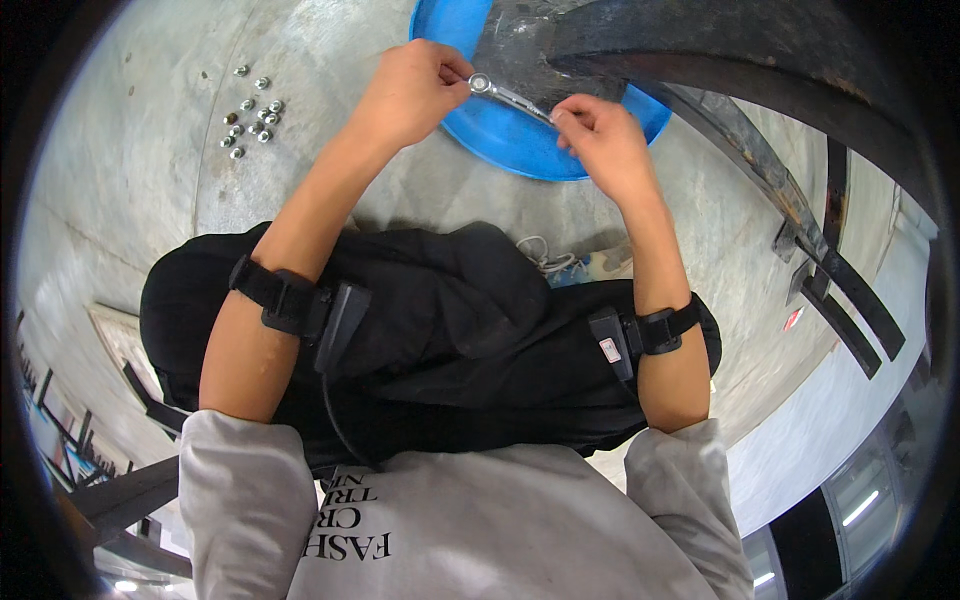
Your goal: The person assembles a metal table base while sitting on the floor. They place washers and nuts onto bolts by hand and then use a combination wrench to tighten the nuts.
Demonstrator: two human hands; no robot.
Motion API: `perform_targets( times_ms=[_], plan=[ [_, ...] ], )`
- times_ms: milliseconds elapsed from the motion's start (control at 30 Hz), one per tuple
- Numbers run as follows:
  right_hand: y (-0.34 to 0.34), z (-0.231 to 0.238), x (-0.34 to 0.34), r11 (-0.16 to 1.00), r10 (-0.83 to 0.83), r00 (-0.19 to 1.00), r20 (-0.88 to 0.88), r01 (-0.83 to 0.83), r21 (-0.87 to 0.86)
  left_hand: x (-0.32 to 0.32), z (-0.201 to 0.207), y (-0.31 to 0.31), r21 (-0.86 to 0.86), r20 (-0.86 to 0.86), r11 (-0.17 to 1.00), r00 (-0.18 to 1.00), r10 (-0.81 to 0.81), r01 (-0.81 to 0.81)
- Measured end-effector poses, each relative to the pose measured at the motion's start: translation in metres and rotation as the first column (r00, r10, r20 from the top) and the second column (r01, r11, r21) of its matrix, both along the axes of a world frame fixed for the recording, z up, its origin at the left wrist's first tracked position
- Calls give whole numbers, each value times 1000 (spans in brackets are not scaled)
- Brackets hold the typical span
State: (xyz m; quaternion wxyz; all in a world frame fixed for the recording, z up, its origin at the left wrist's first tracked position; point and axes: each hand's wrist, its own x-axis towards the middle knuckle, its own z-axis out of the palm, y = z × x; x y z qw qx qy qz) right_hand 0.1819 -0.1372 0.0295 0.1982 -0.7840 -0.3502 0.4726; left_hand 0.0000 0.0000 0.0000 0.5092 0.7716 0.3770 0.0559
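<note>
Between my hands is a silver ratchet wrench (512, 98), slanting down to the right over a blue round tray (500, 146). My left hand (412, 92) is closed near its round head, with the thumb and fingers pinched together. At the handle's other end, my right hand (606, 142) grips it between thumb and curled fingers. Whatever the left fingertips hold beside the head is mostly hidden by the hand.
Several shiny metal nuts (264, 115) lie scattered on the concrete floor (130, 200) to the left. A large dark metal frame (760, 75) arches over the tray at the upper right, with metal legs (850, 320) below. My shoe (580, 270) shows beneath my knees.
</note>
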Motion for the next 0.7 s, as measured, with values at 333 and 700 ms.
perform_targets(
  times_ms=[333, 700],
  plan=[
    [1, 9, 0, 975, 102, 924, 368, -166, 145, 1, 9, -5, 101, -16, 994, 999, -29, 30],
    [0, 11, 6, 956, -27, 969, 245, -47, 290, 2, 11, -3, 70, -15, 995, 998, -66, 67]
  ],
)
